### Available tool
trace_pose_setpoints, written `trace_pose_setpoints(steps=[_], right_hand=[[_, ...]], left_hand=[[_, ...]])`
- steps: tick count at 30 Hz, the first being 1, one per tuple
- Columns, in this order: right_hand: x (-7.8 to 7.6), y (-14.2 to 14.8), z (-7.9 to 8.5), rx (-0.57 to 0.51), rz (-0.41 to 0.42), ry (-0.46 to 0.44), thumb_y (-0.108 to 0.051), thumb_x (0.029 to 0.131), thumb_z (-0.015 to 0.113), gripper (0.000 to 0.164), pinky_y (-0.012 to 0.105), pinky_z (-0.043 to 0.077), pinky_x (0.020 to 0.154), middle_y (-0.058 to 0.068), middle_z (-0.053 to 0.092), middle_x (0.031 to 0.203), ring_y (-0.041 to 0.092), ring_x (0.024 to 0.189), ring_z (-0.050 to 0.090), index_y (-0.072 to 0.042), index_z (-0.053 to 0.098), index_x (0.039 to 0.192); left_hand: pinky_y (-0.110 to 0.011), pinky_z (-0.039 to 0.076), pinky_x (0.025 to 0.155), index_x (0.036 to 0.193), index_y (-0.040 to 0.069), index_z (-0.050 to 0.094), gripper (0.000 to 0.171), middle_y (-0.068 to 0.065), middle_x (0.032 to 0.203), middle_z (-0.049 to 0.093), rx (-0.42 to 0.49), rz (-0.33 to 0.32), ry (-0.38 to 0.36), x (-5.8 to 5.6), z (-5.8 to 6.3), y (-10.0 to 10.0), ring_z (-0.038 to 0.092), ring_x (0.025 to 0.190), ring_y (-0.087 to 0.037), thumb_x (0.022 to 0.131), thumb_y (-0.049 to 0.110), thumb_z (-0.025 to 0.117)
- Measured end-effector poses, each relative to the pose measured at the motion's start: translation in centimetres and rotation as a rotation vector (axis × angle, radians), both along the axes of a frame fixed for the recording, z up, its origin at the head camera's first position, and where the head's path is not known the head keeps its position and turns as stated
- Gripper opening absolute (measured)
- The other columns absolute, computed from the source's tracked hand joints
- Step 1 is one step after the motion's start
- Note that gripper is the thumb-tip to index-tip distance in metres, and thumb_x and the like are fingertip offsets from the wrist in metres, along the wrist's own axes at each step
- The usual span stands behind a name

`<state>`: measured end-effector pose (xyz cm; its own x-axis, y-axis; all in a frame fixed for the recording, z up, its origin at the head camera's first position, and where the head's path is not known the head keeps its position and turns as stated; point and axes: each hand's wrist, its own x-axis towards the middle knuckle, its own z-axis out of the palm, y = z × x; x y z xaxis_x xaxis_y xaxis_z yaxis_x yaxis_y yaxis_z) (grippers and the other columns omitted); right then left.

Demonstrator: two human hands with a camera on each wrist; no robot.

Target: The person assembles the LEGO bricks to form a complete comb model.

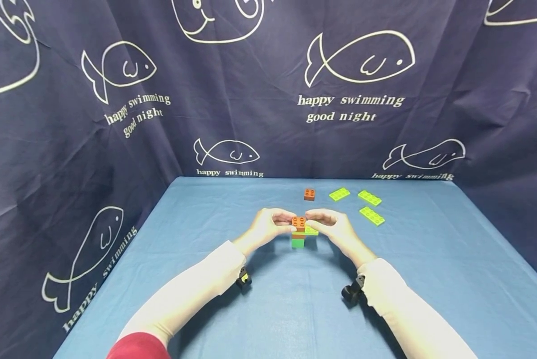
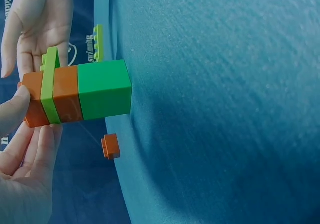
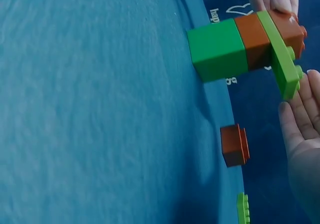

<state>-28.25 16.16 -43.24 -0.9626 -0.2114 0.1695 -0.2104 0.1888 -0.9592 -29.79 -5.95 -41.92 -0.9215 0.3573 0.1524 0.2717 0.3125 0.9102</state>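
Note:
A small stack stands on the table: a green block (image 2: 105, 89) at the bottom, an orange brick (image 2: 66, 93) on it, then a lime plate (image 3: 281, 58) jutting out to the right, and a studded orange brick (image 1: 298, 223) on top. My left hand (image 1: 267, 225) pinches the top orange brick, thumb on the near side and fingers behind. On the other side, my right hand (image 1: 337, 230) is beside the plate's overhanging end, its fingers (image 3: 295, 116) extended and gripping nothing. Whether its fingertips touch the plate I cannot tell.
Behind the stack lies a loose orange brick (image 1: 309, 194). Several lime plates rest at the back right, among them one plate (image 1: 339, 194) and a nearer plate (image 1: 372, 216). The blue-covered table (image 1: 268, 309) ends at a dark curtain (image 1: 277, 134) with fish drawings.

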Motion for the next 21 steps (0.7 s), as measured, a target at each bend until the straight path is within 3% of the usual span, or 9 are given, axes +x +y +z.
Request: trace_pose_setpoints(steps=[7, 15, 21], right_hand=[[-0.2, 1.6, 0.3, -0.001, -0.073, -0.007, -0.035, 0.092, 0.066, 0.042, 0.017, 0.047, 0.093, 0.016, 0.067, 0.120, 0.020, 0.112, 0.064, -0.004, 0.066, 0.120], [-0.8, 4.3, -0.1, -0.008, -0.161, -0.011, -0.036, 0.096, 0.061, 0.046, 0.013, 0.041, 0.094, -0.014, 0.073, 0.103, -0.007, 0.099, 0.063, 0.000, 0.062, 0.125], [-0.9, 5.2, -0.5, -0.062, -0.190, -0.006, -0.029, 0.095, 0.063, 0.045, 0.006, 0.042, 0.089, -0.016, 0.073, 0.098, -0.009, 0.094, 0.063, 0.005, 0.060, 0.125]], left_hand=[[-0.022, 0.058, 0.078, 0.109, 0.005, 0.073, 0.033, -0.013, 0.105, 0.074, -0.013, 0.009, 0.018, -0.1, -0.3, 0.0, 0.072, 0.093, -0.021, 0.077, 0.011, 0.081], [-0.022, 0.058, 0.077, 0.109, 0.007, 0.073, 0.031, -0.010, 0.103, 0.074, -0.048, 0.014, 0.045, -0.1, 0.0, -0.2, 0.072, 0.091, -0.016, 0.079, 0.013, 0.080], [-0.021, 0.057, 0.076, 0.108, 0.009, 0.073, 0.031, -0.008, 0.101, 0.075, -0.070, 0.021, 0.023, -0.1, -0.2, -0.1, 0.071, 0.089, -0.013, 0.079, 0.014, 0.081]])
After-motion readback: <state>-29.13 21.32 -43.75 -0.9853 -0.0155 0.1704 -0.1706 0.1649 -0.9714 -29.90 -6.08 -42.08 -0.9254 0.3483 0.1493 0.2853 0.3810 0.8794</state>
